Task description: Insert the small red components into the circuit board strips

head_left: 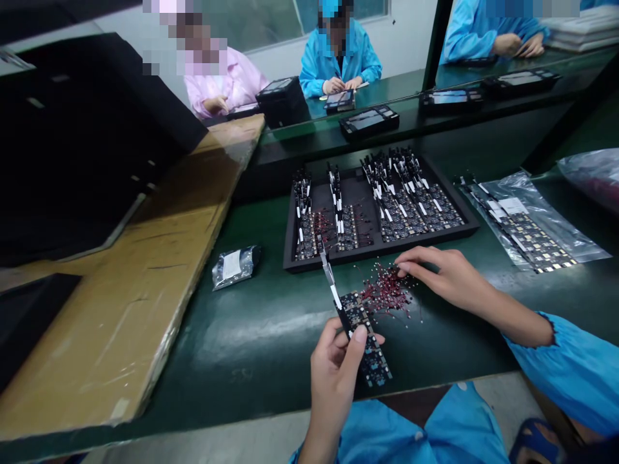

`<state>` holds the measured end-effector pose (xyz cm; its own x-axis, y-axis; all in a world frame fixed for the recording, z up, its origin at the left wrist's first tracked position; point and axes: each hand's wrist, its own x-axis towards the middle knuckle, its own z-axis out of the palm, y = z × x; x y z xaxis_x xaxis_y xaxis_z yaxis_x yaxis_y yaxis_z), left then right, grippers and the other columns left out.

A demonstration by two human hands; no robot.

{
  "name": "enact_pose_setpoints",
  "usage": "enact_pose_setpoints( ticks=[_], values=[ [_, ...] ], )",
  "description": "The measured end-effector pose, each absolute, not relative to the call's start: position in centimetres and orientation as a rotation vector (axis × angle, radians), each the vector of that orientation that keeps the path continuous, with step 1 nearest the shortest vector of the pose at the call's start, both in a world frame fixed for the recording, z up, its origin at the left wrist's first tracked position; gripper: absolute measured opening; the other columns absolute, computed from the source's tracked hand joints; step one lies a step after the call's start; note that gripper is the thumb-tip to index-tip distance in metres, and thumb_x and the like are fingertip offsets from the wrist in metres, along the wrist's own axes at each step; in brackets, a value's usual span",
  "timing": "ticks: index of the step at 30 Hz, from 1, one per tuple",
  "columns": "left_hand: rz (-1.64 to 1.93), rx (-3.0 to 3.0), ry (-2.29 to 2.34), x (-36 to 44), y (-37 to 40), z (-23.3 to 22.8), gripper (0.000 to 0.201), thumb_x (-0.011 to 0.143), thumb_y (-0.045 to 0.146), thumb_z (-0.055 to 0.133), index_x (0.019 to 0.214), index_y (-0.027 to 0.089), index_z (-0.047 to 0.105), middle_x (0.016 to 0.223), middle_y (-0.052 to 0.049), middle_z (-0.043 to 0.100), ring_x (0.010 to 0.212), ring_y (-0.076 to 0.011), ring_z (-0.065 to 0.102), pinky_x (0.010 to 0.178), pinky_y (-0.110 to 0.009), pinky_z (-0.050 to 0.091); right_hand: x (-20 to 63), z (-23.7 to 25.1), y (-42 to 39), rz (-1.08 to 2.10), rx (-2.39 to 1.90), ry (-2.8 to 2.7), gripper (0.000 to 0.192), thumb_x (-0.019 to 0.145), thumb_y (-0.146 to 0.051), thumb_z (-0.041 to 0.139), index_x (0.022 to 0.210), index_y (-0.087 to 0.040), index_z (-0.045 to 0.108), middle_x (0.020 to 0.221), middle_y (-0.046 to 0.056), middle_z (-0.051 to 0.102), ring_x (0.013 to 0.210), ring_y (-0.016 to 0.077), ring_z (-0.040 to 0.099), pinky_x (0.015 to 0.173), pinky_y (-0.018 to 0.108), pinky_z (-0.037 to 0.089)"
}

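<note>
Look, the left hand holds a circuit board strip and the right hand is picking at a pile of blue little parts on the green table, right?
Not quite: the pile of little parts is red, not blue, as the head view shows. The rest holds: the left hand holds a circuit board strip, and the right hand picks at the pile on the green table.

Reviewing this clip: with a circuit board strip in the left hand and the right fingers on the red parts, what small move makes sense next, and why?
Probably pinch one piece from the pile of small red parts: the right hand rests its fingertips on it, apparently holding nothing yet, while the left hand holds the circuit board strip up close by.
</note>
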<state>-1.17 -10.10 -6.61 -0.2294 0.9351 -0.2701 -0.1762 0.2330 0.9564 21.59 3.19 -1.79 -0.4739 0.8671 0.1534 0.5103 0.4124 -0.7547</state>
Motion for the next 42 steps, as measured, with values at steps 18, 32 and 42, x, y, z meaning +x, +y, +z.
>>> enact_pose_setpoints(
  ticks=[18,32,42],
  values=[
    [1.351,0.745,1.373,-0.9,-9.6,-5.7,0.037,0.074,0.04,0.082,0.105,0.022,0.071,0.083,-0.014,0.086,0.078,-0.0392,0.079,0.065,-0.041,0.061,20.2,0.6,0.9,1.599,-1.02,-1.863,0.016,0.091,-0.041,0.072,0.092,-0.027,0.078,0.083,-0.002,0.08,0.079,0.0179,0.074,0.074,0.027,0.056],
    [1.358,0.843,1.289,-0.9,-9.6,-5.1,0.031,0.079,0.034,0.079,0.108,0.026,0.072,0.091,-0.011,0.084,0.074,-0.0368,0.076,0.066,-0.042,0.061,19.3,-1.6,0.3,1.535,-0.826,-2.096,0.017,0.08,-0.047,0.075,0.096,-0.05,0.081,0.085,-0.007,0.082,0.076,0.0233,0.077,0.07,0.037,0.062],
    [1.346,0.911,1.295,-0.7,-9.8,-4.6,0.029,0.079,0.031,0.079,0.107,0.027,0.074,0.089,-0.011,0.083,0.074,-0.037,0.075,0.065,-0.042,0.059,18.7,-0.7,0.0,1.496,-0.88,-2.121,0.016,0.083,-0.047,0.066,0.089,-0.043,0.08,0.081,-0.004,0.079,0.071,0.0241,0.072,0.066,0.038,0.058]
  ],
)
